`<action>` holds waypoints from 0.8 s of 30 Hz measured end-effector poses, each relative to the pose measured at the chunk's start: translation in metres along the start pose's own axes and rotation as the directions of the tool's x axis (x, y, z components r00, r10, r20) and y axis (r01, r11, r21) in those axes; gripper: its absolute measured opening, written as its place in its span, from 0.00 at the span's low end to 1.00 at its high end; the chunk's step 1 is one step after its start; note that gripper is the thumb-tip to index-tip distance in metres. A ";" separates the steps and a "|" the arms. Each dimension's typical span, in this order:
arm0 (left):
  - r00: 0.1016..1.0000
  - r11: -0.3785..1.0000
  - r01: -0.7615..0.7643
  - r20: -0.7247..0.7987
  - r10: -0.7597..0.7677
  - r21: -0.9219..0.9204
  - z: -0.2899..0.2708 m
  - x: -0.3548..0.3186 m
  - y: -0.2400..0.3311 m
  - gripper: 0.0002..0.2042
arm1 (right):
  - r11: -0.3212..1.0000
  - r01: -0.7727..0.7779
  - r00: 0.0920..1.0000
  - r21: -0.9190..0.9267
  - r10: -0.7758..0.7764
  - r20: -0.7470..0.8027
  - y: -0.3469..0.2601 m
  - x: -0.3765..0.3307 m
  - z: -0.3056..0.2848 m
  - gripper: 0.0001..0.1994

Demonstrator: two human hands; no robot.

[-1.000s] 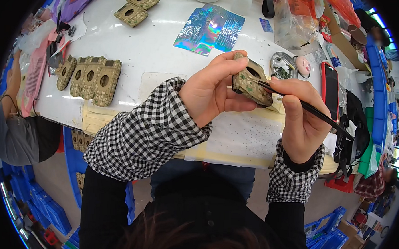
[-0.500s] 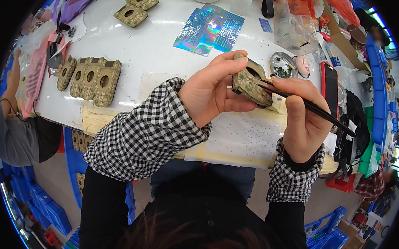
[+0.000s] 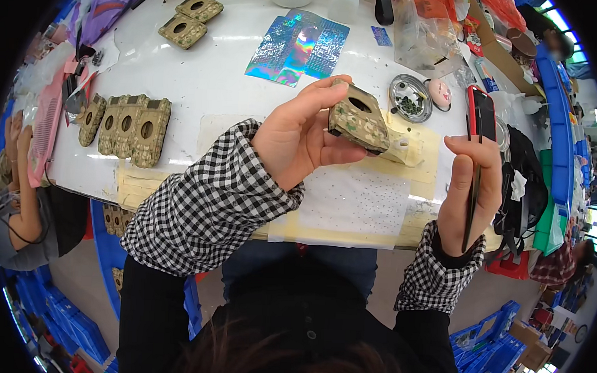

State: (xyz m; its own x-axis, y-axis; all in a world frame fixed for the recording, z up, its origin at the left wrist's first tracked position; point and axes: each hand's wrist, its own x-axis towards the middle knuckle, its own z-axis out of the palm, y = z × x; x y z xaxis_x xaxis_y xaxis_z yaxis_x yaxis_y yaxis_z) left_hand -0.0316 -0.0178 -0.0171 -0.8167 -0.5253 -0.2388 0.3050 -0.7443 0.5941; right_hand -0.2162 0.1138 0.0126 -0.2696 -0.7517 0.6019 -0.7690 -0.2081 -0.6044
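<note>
My left hand (image 3: 291, 136) grips a camouflage toy tank hull (image 3: 361, 128) by its edges, tilted above the table, its round opening showing. My right hand (image 3: 478, 181), drawn off to the right, is closed around black tweezers (image 3: 472, 214) that stand nearly upright; their tips are apart from the hull. Between the hands, farther back, sits a round clear dish (image 3: 393, 102) with small dark green pieces. A white sheet (image 3: 350, 212) dotted with tiny dark specks lies below the held hull, near the table's front edge.
Several matching hulls (image 3: 148, 130) line up at the left, with two more (image 3: 184, 31) farther back. Shiny holographic sheets (image 3: 298, 50) lie mid-table. A red-cased phone (image 3: 485, 114), a pink egg-shaped item (image 3: 440, 93) and plastic bags (image 3: 421, 42) are right. Another person's arm (image 3: 26, 194) shows far left.
My right hand has pulled the tweezers away from the hull, rightward, and turned them from slanting to nearly upright. My left hand still holds the hull. The whole view has shifted slightly.
</note>
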 end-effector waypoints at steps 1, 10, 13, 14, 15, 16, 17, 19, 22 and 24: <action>1.000 1.000 -0.003 -0.003 0.003 0.004 -0.001 0.000 0.001 0.22 | 0.996 0.004 0.999 -0.090 -0.001 0.038 0.002 -0.002 -0.001 0.03; 1.000 1.000 -0.008 -0.021 0.007 -0.018 -0.005 0.003 0.000 0.20 | 0.916 0.191 0.980 -0.353 -0.156 0.126 0.008 -0.003 0.019 0.11; 1.000 1.000 -0.014 -0.017 0.014 -0.024 -0.005 0.004 0.000 0.20 | 0.915 0.184 0.980 -0.359 -0.144 0.136 0.009 -0.003 0.021 0.10; 1.000 0.999 -0.015 -0.009 0.015 -0.029 -0.006 0.004 -0.001 0.20 | 0.918 0.175 0.981 -0.355 -0.133 0.140 0.010 -0.003 0.021 0.10; 1.000 0.999 -0.016 -0.001 0.016 -0.033 -0.006 0.005 0.000 0.20 | 0.922 0.166 0.982 -0.351 -0.123 0.144 0.010 -0.003 0.020 0.10; 1.000 0.999 -0.015 0.000 0.015 -0.036 -0.006 0.005 -0.001 0.20 | 0.923 0.173 0.983 -0.343 -0.137 0.125 0.009 -0.003 0.020 0.10; 1.000 0.999 -0.014 0.002 0.014 -0.039 -0.007 0.005 -0.001 0.20 | 0.924 0.179 0.983 -0.337 -0.152 0.107 0.007 -0.002 0.018 0.10; 1.000 0.999 -0.013 0.001 0.013 -0.041 -0.007 0.004 -0.001 0.20 | 0.932 0.182 0.983 -0.315 -0.181 0.032 0.001 0.002 0.014 0.10; 1.000 0.999 -0.010 -0.009 0.010 -0.034 -0.005 0.003 0.000 0.19 | 0.960 0.155 0.976 -0.235 -0.186 -0.116 -0.014 0.005 0.009 0.08; 1.000 1.000 -0.006 -0.018 0.006 -0.023 -0.004 0.001 0.001 0.19 | 0.989 0.140 0.981 -0.045 -0.144 -0.128 -0.022 0.008 0.013 0.09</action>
State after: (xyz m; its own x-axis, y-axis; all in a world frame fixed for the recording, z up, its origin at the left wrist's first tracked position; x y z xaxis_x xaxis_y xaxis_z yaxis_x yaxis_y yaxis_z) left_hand -0.0306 -0.0205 -0.0198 -0.8063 -0.5366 -0.2490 0.3212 -0.7505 0.5775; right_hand -0.1944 0.1043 0.0238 -0.2278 -0.6272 0.7448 -0.8245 -0.2826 -0.4902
